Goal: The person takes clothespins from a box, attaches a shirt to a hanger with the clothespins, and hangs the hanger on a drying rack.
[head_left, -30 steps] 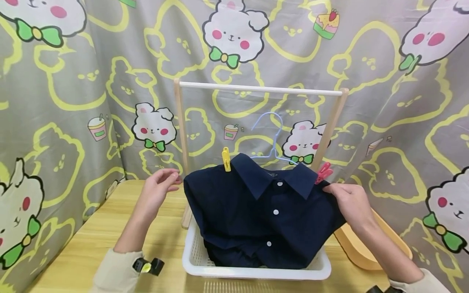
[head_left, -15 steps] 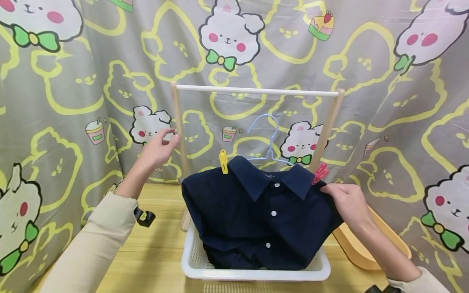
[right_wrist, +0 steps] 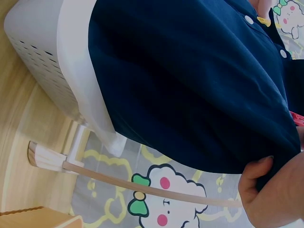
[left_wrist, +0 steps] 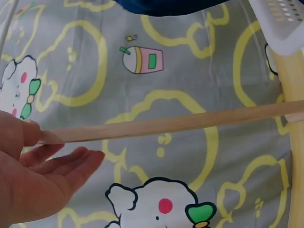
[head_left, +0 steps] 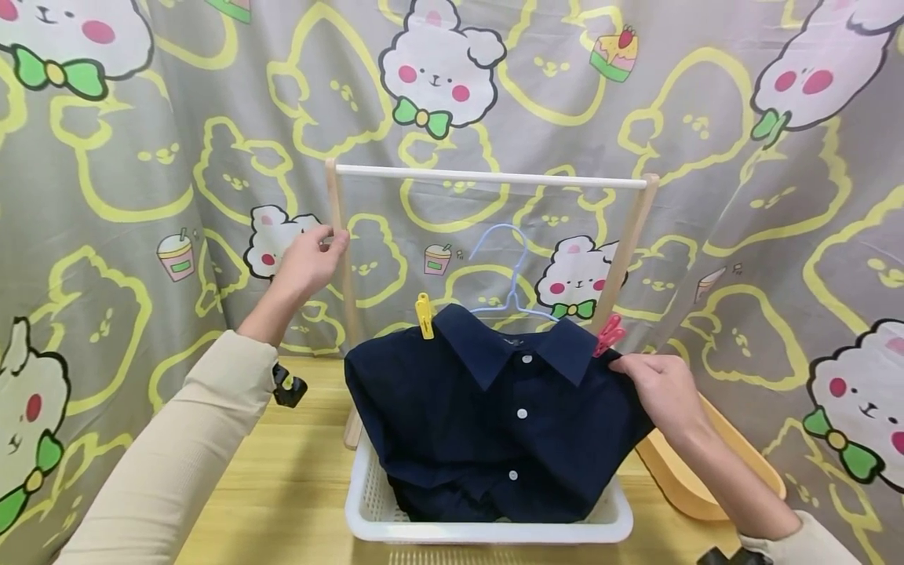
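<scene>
A navy button-up shirt (head_left: 487, 416) on a light blue hanger (head_left: 514, 275) rises out of a white plastic basket (head_left: 487, 532). On its shoulders sit a yellow clothespin (head_left: 424, 316) and a red clothespin (head_left: 609, 335). My right hand (head_left: 660, 392) grips the shirt's shoulder beside the red clothespin; in the right wrist view its fingers (right_wrist: 251, 178) curl over the cloth. My left hand (head_left: 311, 259) is at the left wooden post of a clothes rack (head_left: 490, 176). In the left wrist view, thumb and fingers pinch that post (left_wrist: 166, 128), with the other fingers loosely extended.
The rack stands behind the basket, its white bar above the hanger's hook. A yellow-orange tray (head_left: 688, 475) lies right of the basket on the wooden table (head_left: 282, 479). A patterned grey curtain (head_left: 233, 78) closes in the back and sides.
My left hand has risen from beside the shirt's left shoulder to the rack's left post. The right hand keeps its hold on the shirt, which has barely moved.
</scene>
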Motion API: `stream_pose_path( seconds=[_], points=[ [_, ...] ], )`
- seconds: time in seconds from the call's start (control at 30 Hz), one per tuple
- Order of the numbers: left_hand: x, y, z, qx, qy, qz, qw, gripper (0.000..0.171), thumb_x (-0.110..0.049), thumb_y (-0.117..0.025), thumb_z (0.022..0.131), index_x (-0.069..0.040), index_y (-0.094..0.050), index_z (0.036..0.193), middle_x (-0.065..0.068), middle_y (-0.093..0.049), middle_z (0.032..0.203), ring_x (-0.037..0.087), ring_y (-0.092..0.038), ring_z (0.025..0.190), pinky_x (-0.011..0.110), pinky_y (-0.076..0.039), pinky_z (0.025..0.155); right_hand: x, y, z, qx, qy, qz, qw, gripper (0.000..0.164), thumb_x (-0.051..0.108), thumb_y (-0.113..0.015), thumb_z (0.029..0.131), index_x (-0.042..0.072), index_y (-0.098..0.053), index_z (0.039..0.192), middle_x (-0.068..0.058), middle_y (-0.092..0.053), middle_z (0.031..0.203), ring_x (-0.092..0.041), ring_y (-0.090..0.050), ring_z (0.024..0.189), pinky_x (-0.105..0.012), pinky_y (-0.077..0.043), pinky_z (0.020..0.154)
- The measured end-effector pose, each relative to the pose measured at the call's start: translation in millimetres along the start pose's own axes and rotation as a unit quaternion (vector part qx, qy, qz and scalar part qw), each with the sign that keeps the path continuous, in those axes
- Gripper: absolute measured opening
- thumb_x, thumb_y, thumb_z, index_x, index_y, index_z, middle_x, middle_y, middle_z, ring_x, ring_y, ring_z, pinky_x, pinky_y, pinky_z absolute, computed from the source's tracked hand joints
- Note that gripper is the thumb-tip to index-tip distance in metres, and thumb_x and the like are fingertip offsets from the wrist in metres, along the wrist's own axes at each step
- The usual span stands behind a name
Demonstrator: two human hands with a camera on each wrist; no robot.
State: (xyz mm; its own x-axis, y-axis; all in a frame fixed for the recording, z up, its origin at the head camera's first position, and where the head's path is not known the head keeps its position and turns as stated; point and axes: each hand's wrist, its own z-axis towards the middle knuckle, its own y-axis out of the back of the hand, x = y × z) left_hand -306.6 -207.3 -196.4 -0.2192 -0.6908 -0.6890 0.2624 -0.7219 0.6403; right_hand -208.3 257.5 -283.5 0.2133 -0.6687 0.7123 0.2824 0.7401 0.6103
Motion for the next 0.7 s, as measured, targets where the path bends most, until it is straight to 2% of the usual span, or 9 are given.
stream_pose_path(
  seconds=[0.2, 0.37, 0.7],
  points=[
    [5.1, -6.1, 3.5, -0.026, -0.005, -0.023, 0.9994, 0.043, -0.039, -0.046, 0.108, -0.007, -0.057, 0.133, 0.025, -0.064, 0.119, 0.04, -0.068, 0.104, 0.046, -0.052, 0.086, 1, -1, 0, 0.003, -0.002, -0.003, 1.0, 0.039, 0.026, -0.048, 0.105, 0.002, -0.079, 0.107, -0.016, -0.075, 0.113, 0.008, -0.061, 0.082, -0.014, -0.047, 0.077],
    [10.2, -7.2, 5.7, -0.032, -0.013, -0.034, 0.9988, 0.041, -0.04, -0.048, 0.107, -0.007, -0.06, 0.129, 0.023, -0.066, 0.115, 0.036, -0.07, 0.1, 0.042, -0.055, 0.084, 1, -2, 0, 0.002, -0.003, -0.008, 1.0, 0.04, 0.027, -0.047, 0.105, 0.001, -0.078, 0.109, -0.017, -0.074, 0.115, 0.009, -0.059, 0.082, -0.015, -0.047, 0.077],
    [11.8, -3.7, 9.2, -0.018, -0.017, -0.019, 0.9995, 0.042, -0.041, -0.048, 0.107, -0.007, -0.06, 0.13, 0.025, -0.066, 0.123, 0.039, -0.072, 0.103, 0.051, -0.053, 0.094, 3, 2, 1, -0.01, -0.006, -0.011, 1.0, 0.039, 0.027, -0.049, 0.105, 0.002, -0.078, 0.108, -0.017, -0.074, 0.114, 0.009, -0.059, 0.081, -0.015, -0.046, 0.076]
  ],
)
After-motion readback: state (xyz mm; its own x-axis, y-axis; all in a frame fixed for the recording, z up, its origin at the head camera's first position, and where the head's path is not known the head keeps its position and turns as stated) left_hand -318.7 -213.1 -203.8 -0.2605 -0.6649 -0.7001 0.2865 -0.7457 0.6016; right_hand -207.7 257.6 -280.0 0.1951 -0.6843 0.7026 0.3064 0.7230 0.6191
